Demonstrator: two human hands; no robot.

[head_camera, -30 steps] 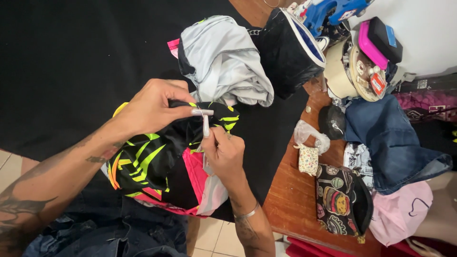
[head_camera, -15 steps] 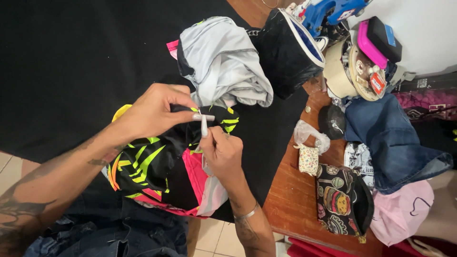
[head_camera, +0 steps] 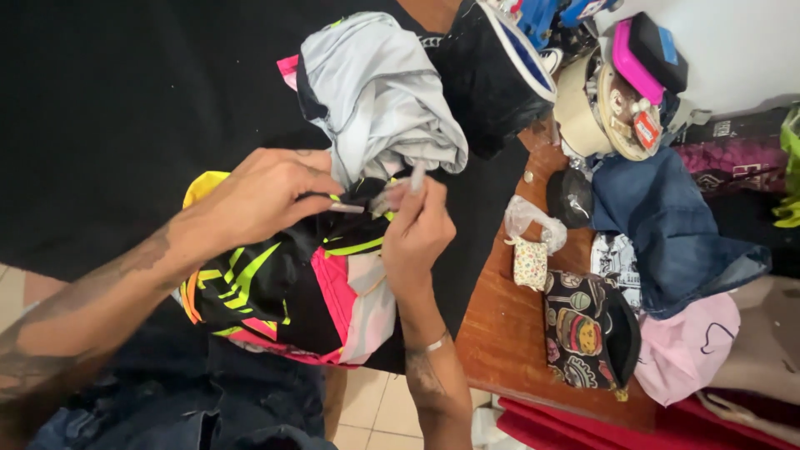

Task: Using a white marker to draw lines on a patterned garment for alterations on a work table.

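A black garment (head_camera: 275, 283) with neon yellow-green stripes and pink and white panels lies bunched over my lap and the table edge. My left hand (head_camera: 267, 196) rests on its upper part, fingers pinched on a fold of black fabric with a small pale bit at the fingertips. My right hand (head_camera: 417, 233) is just to the right, fingers closed on a thin white stick-like piece (head_camera: 414, 177). The stick is blurred and points up to the right. The two hands' fingertips are a short gap apart.
A grey-white garment (head_camera: 375, 92) lies just beyond the hands on a black cloth (head_camera: 100, 108). On the wooden table (head_camera: 500, 333) to the right are caps (head_camera: 487, 67), a patterned black cap (head_camera: 583, 325), a floral pouch (head_camera: 529, 262), blue denim (head_camera: 667, 225) and pink cloth (head_camera: 683, 350).
My right hand has lifted up and to the right with the white stick, which was upright between both hands before. My left hand has stayed on the garment.
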